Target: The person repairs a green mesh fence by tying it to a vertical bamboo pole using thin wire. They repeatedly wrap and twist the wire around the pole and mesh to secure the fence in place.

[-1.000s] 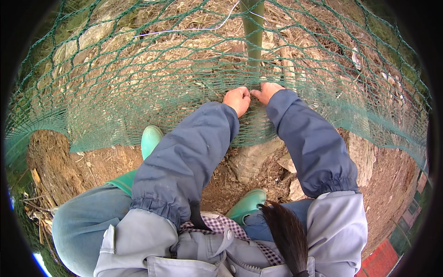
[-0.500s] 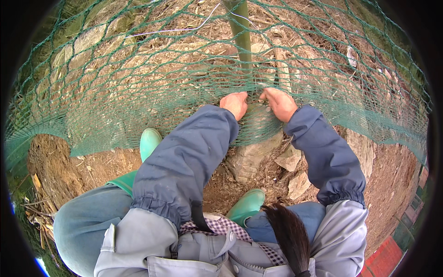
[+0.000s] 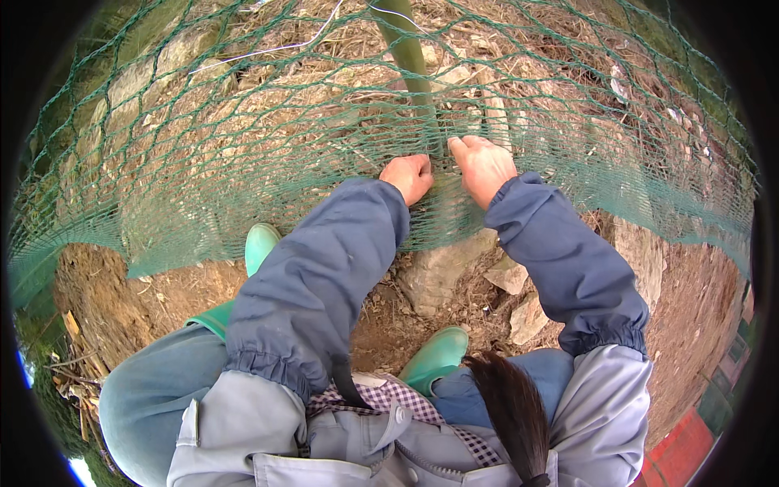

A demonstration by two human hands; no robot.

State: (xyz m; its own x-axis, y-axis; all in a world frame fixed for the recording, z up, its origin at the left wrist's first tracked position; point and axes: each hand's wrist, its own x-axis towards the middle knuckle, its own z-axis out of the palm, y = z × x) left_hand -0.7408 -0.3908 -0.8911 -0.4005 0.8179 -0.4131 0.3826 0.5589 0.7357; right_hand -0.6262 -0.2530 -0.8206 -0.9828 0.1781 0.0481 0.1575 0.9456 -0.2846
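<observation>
Green mesh netting [image 3: 268, 207] stretches across in front of me, fine along its lower band and wider-meshed above. My left hand [image 3: 410, 178] is closed, its fingers curled on the netting just below the foot of a green post [image 3: 408, 61]. Close to its right, my right hand [image 3: 482, 166] pinches the same netting, thumb and forefinger together near the post's base. A small gap parts the two hands. A thin white wire [image 3: 280, 49] runs from the post's upper part toward the left. Whether the fingers hold anything besides netting is hidden.
Beneath the net's lower edge lie a large rock [image 3: 438, 276] and smaller stones [image 3: 528, 319] on bare soil. My green boots [image 3: 438, 357] stand on the dirt slope. Sticks [image 3: 81, 381] are heaped at the lower left, and a red surface [image 3: 680, 449] shows at the lower right.
My right hand has moved slightly up and left, nearer the post's base. My left hand has shifted a little left. The post now leans more in view.
</observation>
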